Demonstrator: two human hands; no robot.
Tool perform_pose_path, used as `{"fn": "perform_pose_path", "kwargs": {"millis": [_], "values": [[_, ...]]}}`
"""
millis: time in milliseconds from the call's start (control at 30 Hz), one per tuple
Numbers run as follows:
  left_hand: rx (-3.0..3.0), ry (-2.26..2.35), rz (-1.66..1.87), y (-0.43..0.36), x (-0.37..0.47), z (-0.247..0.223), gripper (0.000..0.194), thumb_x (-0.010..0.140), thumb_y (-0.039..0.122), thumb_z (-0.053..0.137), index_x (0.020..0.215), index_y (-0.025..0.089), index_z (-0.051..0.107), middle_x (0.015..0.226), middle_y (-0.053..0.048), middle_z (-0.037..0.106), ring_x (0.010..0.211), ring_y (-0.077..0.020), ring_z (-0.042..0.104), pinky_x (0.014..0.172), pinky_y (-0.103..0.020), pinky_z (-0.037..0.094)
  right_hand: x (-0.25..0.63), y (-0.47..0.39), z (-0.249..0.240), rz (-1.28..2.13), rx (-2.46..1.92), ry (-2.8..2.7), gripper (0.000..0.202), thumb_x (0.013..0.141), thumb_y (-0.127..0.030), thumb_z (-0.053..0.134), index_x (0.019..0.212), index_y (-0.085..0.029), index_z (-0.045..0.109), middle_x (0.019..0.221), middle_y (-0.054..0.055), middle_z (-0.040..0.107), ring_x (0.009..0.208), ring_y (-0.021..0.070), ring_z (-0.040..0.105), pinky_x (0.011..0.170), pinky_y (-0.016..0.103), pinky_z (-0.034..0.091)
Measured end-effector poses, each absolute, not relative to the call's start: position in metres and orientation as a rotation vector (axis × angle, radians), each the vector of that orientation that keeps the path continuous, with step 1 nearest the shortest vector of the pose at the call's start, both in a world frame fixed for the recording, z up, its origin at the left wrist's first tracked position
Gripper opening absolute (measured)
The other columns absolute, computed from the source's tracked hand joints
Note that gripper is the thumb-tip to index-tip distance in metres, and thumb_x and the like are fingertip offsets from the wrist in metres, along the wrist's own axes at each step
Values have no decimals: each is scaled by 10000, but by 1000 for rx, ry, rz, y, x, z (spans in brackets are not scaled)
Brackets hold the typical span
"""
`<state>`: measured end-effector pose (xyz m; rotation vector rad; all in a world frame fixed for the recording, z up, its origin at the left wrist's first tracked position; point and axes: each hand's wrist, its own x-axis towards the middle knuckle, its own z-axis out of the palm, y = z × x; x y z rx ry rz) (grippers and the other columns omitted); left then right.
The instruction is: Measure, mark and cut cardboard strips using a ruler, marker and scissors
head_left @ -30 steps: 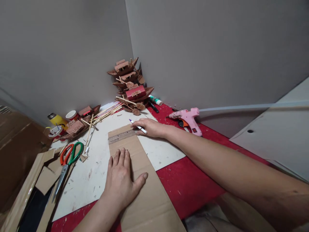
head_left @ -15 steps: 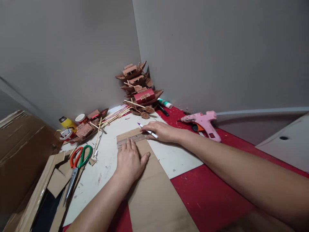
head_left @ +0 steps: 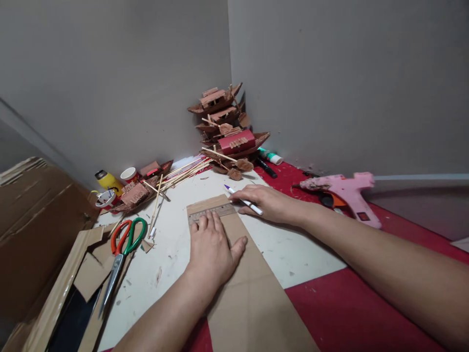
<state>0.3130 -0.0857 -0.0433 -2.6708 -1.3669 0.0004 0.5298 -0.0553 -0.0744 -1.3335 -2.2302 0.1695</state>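
Brown cardboard in a long flat strip (head_left: 262, 298) lies over the white sheet (head_left: 161, 281) and the red tabletop (head_left: 330, 310), a clear ruler (head_left: 227, 209) across its far end, where the left hand (head_left: 212, 249) presses palm down, fingers together, thumb apart, fingertips on the ruler. Beside the ruler's right end, the right hand (head_left: 269, 203) pinches a white pen with a purple tip (head_left: 255, 209), so this looks like lining up, and any stroke would call for steady pressure on the ruler. Farther out lie orange-and-green-handled metal scissors (head_left: 113, 277) and a pink glue gun (head_left: 350, 189).
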Motion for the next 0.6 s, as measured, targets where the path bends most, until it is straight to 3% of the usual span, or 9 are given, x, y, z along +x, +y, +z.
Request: {"fn": "perform_pose_path", "kwargs": {"millis": [267,400,600], "values": [[-2706,-1432,-4,-89,313,-46,840,912,609,319,1418,-60,360,1435,-266,444,1329,-389,389,1097,-535,260,528,-53,-81,196,-1295,-2184,295,881,-320,581,1145,-217,662,1045,126,692,964,274,619,833,429,501],[-2713,-1503,2,-89,314,-50,849,905,619,327,1439,-42,332,1481,-277,359,1350,-419,364,1075,-551,298,527,-55,-81,199,-1300,-2173,299,894,-364,559,1135,-224,668,1052,125,692,961,268,627,839,432,512],[-2731,-1526,-19,-88,315,-54,846,896,623,354,1458,-7,317,1483,-284,354,1363,-427,341,1077,-570,289,525,-55,-82,186,-1311,-2182,301,897,-360,555,1138,-217,664,1059,125,689,976,270,628,858,430,516]]}}
